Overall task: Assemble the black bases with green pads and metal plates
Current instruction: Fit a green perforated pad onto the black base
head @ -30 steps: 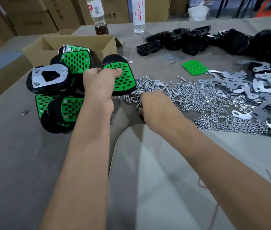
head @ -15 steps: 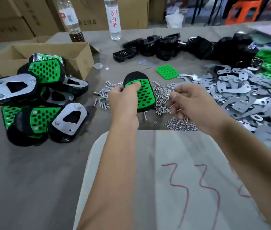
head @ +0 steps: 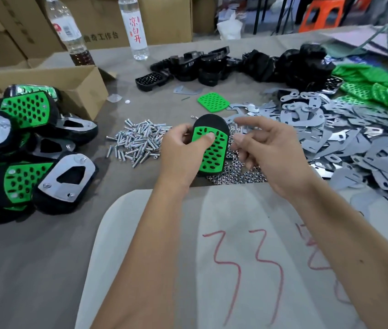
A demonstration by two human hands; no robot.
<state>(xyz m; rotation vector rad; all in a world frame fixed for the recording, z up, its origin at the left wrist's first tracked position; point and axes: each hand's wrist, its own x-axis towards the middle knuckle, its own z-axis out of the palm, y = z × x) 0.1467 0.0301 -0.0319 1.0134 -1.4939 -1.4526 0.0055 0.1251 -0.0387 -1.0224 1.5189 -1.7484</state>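
We've got one black base (head: 208, 123) w/ its green pad (head: 212, 150) up in our left hand (head: 181, 150), thumb pressed onto the pad face, fingers wrapped behind it. Our right hand (head: 266, 148) sits just right of the base, fingers loosely bent, index reaching fwd; whether there's a screw or nut pinched in it, we can't tell, too small and hidden.

Risks, as we judge them:
- Pad isn't fastened yet as far as we see, so if the thumb eases off it could slide out of line w/ the base holes, and a screw would then go in crooked.
- Small hardware fumbled over the pile drops back in among the rest, costing us a re-pick.
- Base is held in mid-air, not braced, so pushing a screw from the right could twist it in the grip.

Counts:
- Held base+pad: 1.
- Finished units (head: 64, 176) left of the left hand: approx 6–7, stacked, exact no. unclear.
- Loose green pad (head: 213, 102) just beyond the hands: 1; more green pads in a heap (head: 378, 89) far right, uncountable.
- Bare black bases (head: 202, 67) beyond: several, can't count.
- Screws (head: 138, 141) left of the base, nuts (head: 235, 176) under it, metal plates (head: 345, 138) to the right: piles, too many to count.
- Bottles (head: 137, 27) at the back: 2.
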